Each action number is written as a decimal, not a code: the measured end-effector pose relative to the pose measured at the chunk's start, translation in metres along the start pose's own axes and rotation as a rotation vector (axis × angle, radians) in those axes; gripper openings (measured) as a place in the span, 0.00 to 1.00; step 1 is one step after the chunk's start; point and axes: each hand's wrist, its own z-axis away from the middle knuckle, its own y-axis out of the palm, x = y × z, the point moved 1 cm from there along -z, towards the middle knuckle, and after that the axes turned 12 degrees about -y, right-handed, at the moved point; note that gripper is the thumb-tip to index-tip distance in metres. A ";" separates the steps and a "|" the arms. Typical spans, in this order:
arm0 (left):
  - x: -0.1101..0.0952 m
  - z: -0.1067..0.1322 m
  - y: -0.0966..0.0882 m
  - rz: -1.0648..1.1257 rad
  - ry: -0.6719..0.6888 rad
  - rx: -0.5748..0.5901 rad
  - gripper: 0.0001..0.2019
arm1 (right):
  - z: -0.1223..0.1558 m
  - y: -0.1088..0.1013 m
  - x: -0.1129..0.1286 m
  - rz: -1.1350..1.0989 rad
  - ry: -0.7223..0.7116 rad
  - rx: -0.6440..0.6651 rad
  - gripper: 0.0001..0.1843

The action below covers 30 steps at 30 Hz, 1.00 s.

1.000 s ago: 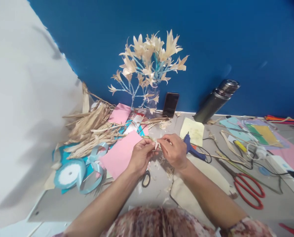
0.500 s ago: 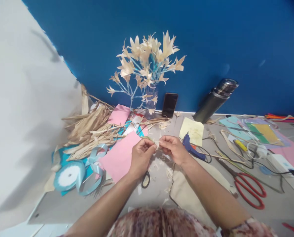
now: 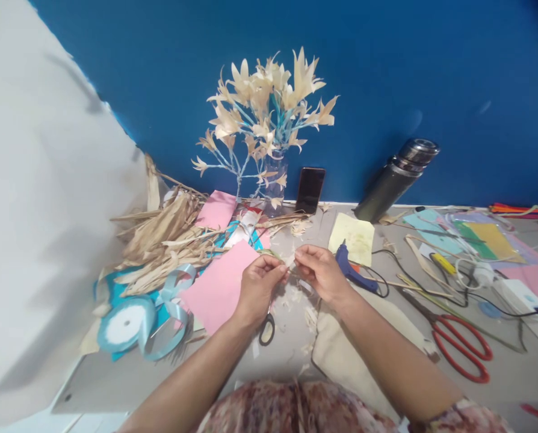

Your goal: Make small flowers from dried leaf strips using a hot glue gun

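Close together over the middle of the table are my left hand and my right hand. Both are closed in a pinch. A small pale piece of dried husk shows between the fingertips, held from both sides; its shape is mostly hidden. Under my left wrist lies the black handle of small scissors. A pink sheet is just left of my left hand. To the right of my right hand rests a blue glue gun, next to a yellow paper.
Husk flowers stand in a clear vase at the back, beside a phone and a leaning flask. Dried husks and a ribbon roll lie left. Red-handled scissors, cords and a power strip lie right.
My right hand has drawn slightly away from my left, so a little more of the pale piece shows between them. The camera view has shifted slightly.
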 end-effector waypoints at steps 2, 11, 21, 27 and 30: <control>0.000 0.000 0.000 -0.002 -0.005 0.000 0.11 | 0.000 0.000 0.000 0.015 -0.023 0.025 0.13; -0.003 -0.001 0.000 0.050 -0.014 0.000 0.11 | 0.003 -0.005 -0.004 0.153 -0.130 0.089 0.08; -0.003 -0.001 0.002 0.039 -0.007 0.008 0.11 | 0.005 -0.001 0.007 0.308 -0.231 0.114 0.13; -0.003 0.000 0.003 0.042 -0.014 0.030 0.11 | 0.002 -0.006 0.001 0.261 -0.164 0.046 0.15; -0.003 -0.001 0.002 0.063 -0.017 0.026 0.12 | 0.001 -0.007 -0.002 0.203 -0.126 0.024 0.15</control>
